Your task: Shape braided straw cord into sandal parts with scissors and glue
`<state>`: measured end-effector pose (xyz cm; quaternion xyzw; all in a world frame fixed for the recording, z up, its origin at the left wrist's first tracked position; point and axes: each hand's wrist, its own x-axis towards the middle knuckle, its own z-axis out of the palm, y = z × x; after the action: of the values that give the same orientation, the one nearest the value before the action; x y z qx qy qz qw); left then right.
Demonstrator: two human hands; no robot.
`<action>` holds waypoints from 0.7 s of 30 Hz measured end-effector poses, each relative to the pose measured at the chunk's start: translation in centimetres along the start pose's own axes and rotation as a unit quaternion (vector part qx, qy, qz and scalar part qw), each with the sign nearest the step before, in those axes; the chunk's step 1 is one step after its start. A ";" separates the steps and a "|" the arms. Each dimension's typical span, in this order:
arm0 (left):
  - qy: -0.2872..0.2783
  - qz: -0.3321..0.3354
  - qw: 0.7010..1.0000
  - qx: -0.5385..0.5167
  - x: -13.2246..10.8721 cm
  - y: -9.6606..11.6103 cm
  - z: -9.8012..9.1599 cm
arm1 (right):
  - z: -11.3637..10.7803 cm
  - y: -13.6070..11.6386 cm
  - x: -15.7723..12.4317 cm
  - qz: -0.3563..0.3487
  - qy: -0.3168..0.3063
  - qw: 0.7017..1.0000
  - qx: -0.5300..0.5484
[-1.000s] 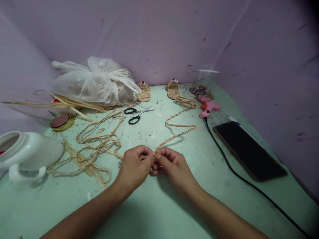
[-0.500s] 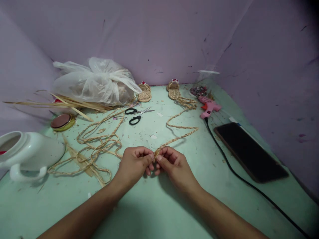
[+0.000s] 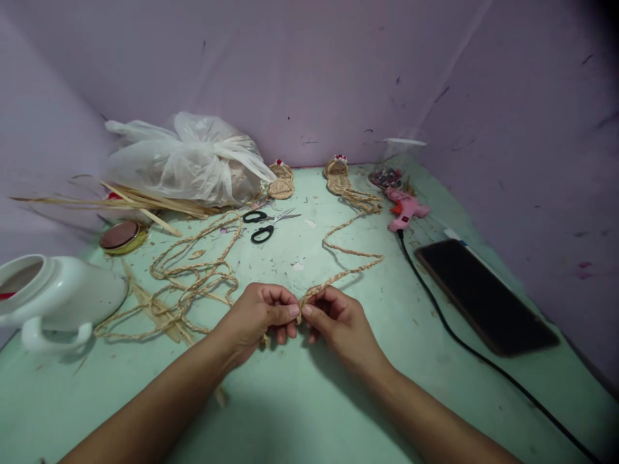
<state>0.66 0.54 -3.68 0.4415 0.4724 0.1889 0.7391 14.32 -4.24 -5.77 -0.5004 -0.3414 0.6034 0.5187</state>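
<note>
Cord: pinched at lower centre in left hand and right hand, probably for firm control; lying loose right of centre, perhaps for slack.

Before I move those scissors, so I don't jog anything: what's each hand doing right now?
Left hand: closed, pinching the braided cord with thumb and fingers.
Right hand: closed, pinching the same braided cord close beside the left hand.

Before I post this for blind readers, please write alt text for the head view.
Left hand and right hand pinch a braided cord over a green table, with open scissors, two woven slipper shapes and a pink glue gun beyond.
</note>
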 end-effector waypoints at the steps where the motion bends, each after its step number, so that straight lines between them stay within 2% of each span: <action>1: -0.004 -0.007 1.000 -0.007 0.0 0.0 0.0 | 0.0 0.0 0.0 -0.002 0.001 1.000 -0.002; 5: -0.014 -0.016 0.999 0.031 -0.2 0.1 0.0 | 0.1 0.1 0.1 -0.011 0.011 1.000 -0.020; 7: 0.007 -0.006 0.997 0.072 -0.3 0.2 0.1 | 0.1 0.4 0.2 -0.021 0.034 0.998 -0.053; 9: 0.035 0.021 0.993 0.108 -0.3 0.4 0.2 | 0.1 0.5 0.0 -0.045 0.054 0.990 -0.118; 11: 0.043 0.036 0.990 0.130 -0.4 0.7 0.2 | -0.1 0.2 -0.4 -0.103 0.068 0.969 -0.212; 13: 0.025 0.026 0.988 0.151 -0.7 1.3 0.1 | -0.4 -0.4 -0.9 -0.223 0.087 0.923 -0.300; 15: -0.006 0.011 0.982 0.190 -1.0 1.8 -0.1 | -0.7 -1.2 -1.3 -0.371 0.090 0.844 -0.376; 16: -0.023 0.009 0.977 0.210 -1.2 2.1 -0.2 | -0.9 -1.5 -1.5 -0.428 0.069 0.801 -0.413; 18: -0.053 0.015 0.970 0.237 -1.5 2.3 -0.5 | -1.2 -1.9 -1.5 -0.476 -0.003 0.737 -0.479; 19: -0.063 0.017 0.968 0.242 -1.6 2.4 -0.6 | -1.3 -1.9 -1.4 -0.477 -0.040 0.720 -0.503; 21: -0.073 0.013 0.967 0.245 -1.6 2.3 -0.7 | -1.4 -1.6 -1.2 -0.469 -0.083 0.706 -0.524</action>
<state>-0.45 1.02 -0.99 0.6276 0.4432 0.0445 0.6385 16.10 -5.22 -4.36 -0.4152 -0.8347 0.0456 0.3589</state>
